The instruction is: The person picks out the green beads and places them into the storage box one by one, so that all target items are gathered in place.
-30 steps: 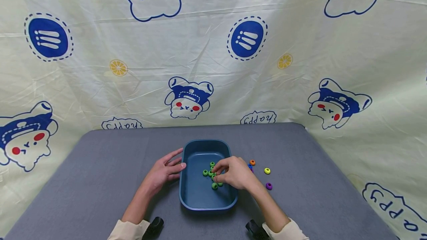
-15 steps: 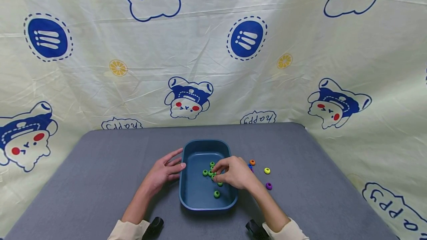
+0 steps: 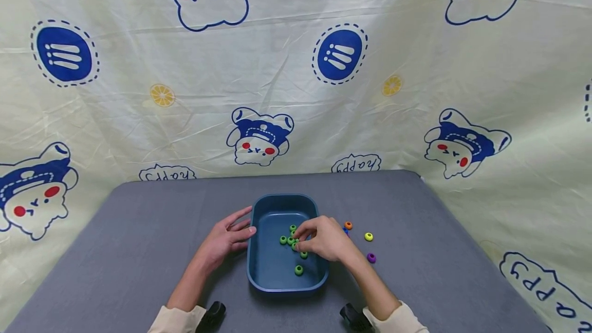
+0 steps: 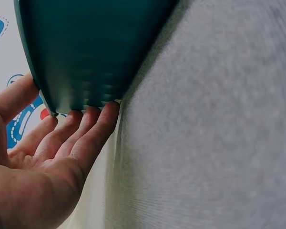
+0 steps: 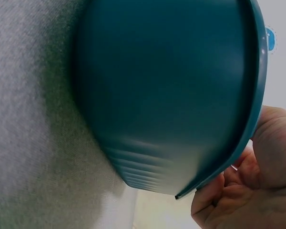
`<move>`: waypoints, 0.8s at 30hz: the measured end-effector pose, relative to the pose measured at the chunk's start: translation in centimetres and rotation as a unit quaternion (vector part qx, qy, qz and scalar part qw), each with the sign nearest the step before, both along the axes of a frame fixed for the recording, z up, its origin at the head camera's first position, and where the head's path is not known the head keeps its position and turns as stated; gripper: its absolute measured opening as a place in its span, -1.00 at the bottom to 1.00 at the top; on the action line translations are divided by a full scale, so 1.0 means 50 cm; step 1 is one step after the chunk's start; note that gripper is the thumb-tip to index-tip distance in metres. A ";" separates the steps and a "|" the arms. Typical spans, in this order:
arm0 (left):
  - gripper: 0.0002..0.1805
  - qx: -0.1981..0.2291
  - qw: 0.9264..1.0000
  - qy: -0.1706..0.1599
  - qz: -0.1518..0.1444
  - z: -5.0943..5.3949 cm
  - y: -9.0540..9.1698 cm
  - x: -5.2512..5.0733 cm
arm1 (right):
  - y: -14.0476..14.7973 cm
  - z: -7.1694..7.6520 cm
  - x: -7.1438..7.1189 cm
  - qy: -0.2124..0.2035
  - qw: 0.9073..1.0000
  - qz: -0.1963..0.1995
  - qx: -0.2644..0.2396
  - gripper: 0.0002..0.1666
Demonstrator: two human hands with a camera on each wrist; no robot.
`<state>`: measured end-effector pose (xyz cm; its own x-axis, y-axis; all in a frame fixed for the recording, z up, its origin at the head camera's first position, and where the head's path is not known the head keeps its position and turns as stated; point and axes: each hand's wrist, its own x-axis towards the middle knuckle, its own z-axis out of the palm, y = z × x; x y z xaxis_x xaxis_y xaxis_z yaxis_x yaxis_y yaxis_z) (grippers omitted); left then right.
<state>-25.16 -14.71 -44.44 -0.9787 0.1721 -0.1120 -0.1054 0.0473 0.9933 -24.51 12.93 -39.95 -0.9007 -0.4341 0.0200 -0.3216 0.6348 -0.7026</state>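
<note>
A dark blue-green rectangular tray (image 3: 273, 274) stands on the grey table. Inside it, several green beads cluster around the middle, with a lone green bead (image 3: 299, 270) closer to the near end. My left hand (image 3: 224, 238) touches the tray's left side, its long fingers extended against the outer wall and the thumb at the rim. Reaching over the right rim, my right hand (image 3: 326, 240) has its thumb and index finger bent close together at the bead cluster. Whether a bead is between them I cannot tell; the tray wall hides those fingertips in the right wrist view.
Right of the tray lie an orange bead (image 3: 348, 225), a yellow bead (image 3: 368, 237) and a purple bead (image 3: 371, 258). A blue bead (image 3: 346, 231) is partly covered by the right hand. A printed cloth (image 3: 277, 81) hangs behind the table (image 3: 152, 230).
One green bead has rolled from beside the cluster toward the tray's near end. Both hands hold their places, and the head view has shifted slightly.
</note>
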 end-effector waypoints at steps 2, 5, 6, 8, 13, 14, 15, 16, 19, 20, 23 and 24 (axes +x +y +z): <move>-0.34 -0.001 1.000 0.001 0.003 0.001 0.000 -0.001 | 0.002 0.001 -0.001 0.001 1.000 0.003 -0.008 -0.80; -0.34 -0.004 1.000 0.005 0.006 0.002 0.002 -0.001 | 0.007 0.003 -0.004 0.007 1.000 0.004 -0.015 -0.80; -0.34 -0.005 1.000 0.005 0.008 0.003 0.002 -0.001 | 0.008 0.003 -0.004 0.008 1.000 0.005 -0.015 -0.80; -0.33 -0.008 1.000 0.005 0.012 0.003 0.002 0.000 | 0.010 0.004 -0.005 0.007 1.000 0.005 -0.015 -0.79; -0.34 -0.015 1.000 0.004 0.015 0.005 0.002 -0.002 | 0.011 0.005 -0.006 0.005 1.000 0.002 -0.009 -0.80; -0.34 -0.016 1.000 0.004 0.015 0.005 0.002 -0.002 | 0.012 0.005 -0.007 0.005 1.000 0.003 -0.008 -0.81; -0.34 -0.018 1.000 0.004 0.016 0.005 0.001 -0.001 | 0.012 0.005 -0.007 0.007 1.000 0.004 -0.007 -0.81; -0.34 -0.019 1.000 0.003 0.016 0.005 0.000 0.000 | 0.012 0.004 -0.007 0.007 1.000 0.006 -0.006 -0.81; -0.34 -0.022 1.000 0.001 0.017 0.007 -0.003 0.002 | 0.011 0.003 -0.009 0.014 1.000 0.013 0.000 -0.81; -0.34 -0.022 1.000 0.000 0.017 0.009 -0.003 0.004 | 0.010 0.002 -0.009 0.016 1.000 0.014 0.003 -0.81; -0.33 -0.022 1.000 -0.001 0.014 0.013 -0.004 0.007 | 0.010 0.002 -0.010 0.022 1.000 0.016 0.008 -0.80; -0.33 -0.023 1.000 -0.001 0.013 0.014 -0.005 0.007 | 0.010 0.002 -0.009 0.027 0.999 0.016 0.009 -0.80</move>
